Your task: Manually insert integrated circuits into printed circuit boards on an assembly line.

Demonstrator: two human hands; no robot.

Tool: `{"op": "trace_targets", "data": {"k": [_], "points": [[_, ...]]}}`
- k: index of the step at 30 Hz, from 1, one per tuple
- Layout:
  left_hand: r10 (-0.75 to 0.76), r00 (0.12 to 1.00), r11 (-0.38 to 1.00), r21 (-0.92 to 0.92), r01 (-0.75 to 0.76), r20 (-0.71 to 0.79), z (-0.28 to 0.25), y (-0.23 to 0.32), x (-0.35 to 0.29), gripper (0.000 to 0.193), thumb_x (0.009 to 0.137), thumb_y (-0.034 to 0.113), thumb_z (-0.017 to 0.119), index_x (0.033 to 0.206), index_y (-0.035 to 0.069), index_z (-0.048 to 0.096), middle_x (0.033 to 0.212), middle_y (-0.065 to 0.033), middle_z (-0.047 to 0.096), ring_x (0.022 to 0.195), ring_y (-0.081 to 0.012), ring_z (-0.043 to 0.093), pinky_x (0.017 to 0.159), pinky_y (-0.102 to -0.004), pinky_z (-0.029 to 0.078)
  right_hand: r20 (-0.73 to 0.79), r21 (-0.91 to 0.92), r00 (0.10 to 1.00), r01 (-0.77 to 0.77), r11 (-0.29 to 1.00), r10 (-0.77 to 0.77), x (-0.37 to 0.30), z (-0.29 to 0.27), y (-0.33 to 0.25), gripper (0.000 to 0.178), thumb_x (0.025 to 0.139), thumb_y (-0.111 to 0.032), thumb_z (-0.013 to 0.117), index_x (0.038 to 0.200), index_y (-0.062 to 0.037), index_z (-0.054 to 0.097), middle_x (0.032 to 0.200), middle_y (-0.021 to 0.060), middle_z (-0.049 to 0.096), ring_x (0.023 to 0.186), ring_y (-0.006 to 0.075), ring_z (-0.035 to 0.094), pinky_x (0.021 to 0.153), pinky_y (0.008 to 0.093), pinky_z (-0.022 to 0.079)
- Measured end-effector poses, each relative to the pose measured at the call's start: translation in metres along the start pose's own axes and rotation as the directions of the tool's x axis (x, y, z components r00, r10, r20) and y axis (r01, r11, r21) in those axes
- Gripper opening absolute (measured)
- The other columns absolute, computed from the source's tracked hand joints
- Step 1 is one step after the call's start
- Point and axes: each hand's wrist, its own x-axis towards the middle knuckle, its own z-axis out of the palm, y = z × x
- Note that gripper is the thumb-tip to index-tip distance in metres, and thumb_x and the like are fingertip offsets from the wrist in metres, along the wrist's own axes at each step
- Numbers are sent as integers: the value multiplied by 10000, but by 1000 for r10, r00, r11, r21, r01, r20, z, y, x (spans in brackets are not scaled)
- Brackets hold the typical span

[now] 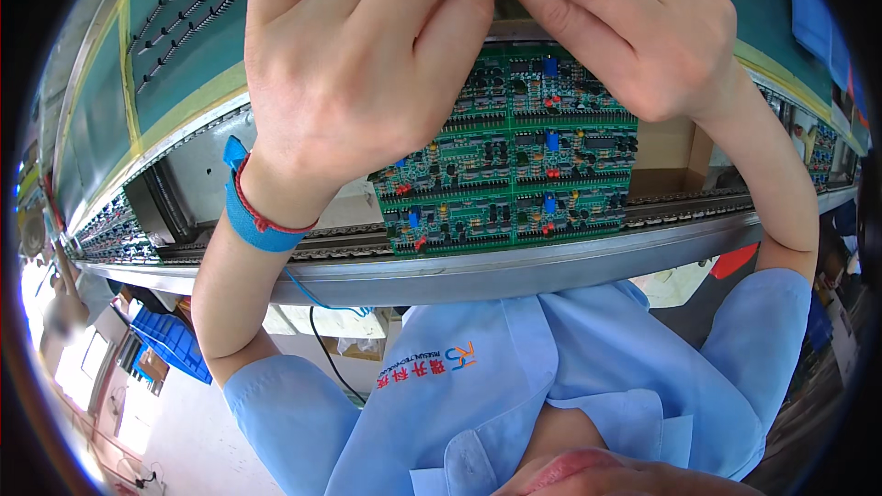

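Note:
My left hand (354,64), with a silver ring on one finger, is raised above the far edge of a green circuit board panel (514,186). Beside it, my right hand (643,32) comes in from the other side. Both hands are closed, fingers curled, and their fingertips nearly meet at the top of the picture. Whatever they pinch, if anything, is hidden behind the fingers. The panel carries red, blue and black components in repeated blocks, and lies across the conveyor rail (689,209).
Several black pin header strips (188,32) lie on the green mat (188,69) at the far left. A blue wrist strap (262,220) with a cord circles my left wrist. More populated boards (115,231) sit along the line at left. A blue bin (170,340) stands lower left.

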Motion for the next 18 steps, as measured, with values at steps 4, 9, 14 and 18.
{"op": "trace_targets", "data": {"k": [4,9,14,18], "points": [[-47,997,998,-49,51,68,-10,7,7,227,755,22,763,976,71,783,846,-3,698,655,-122,627,818,-359,473,170,50,979,-123,991,113,3,-15,-4,178,721,-42,768,885,24,748,935,102,691,613,177,620,461,296,486],[-111,987,984,-123,126,120,-14,11,13,156,715,53,743,869,40,757,781,-19,641,596,-144,587,818,-415,427,377,76,898,-274,959,227,9,-33,-6,203,691,-43,775,882,24,756,957,110,706,609,177,615,454,293,483],[-63,993,992,-101,74,101,-13,6,12,163,700,47,738,862,48,752,769,-14,627,585,-144,573,828,-412,419,518,64,801,-385,921,299,14,-20,-10,223,668,-44,780,879,24,762,975,117,718,606,177,611,449,290,479],[3,975,1000,-2,-2,221,-20,3,16,164,708,38,746,871,62,743,769,-18,623,608,-156,574,810,-404,416,206,37,965,-174,984,162,17,-19,-10,195,695,-42,775,880,14,751,908,89,690,612,166,617,444,288,476]]}}
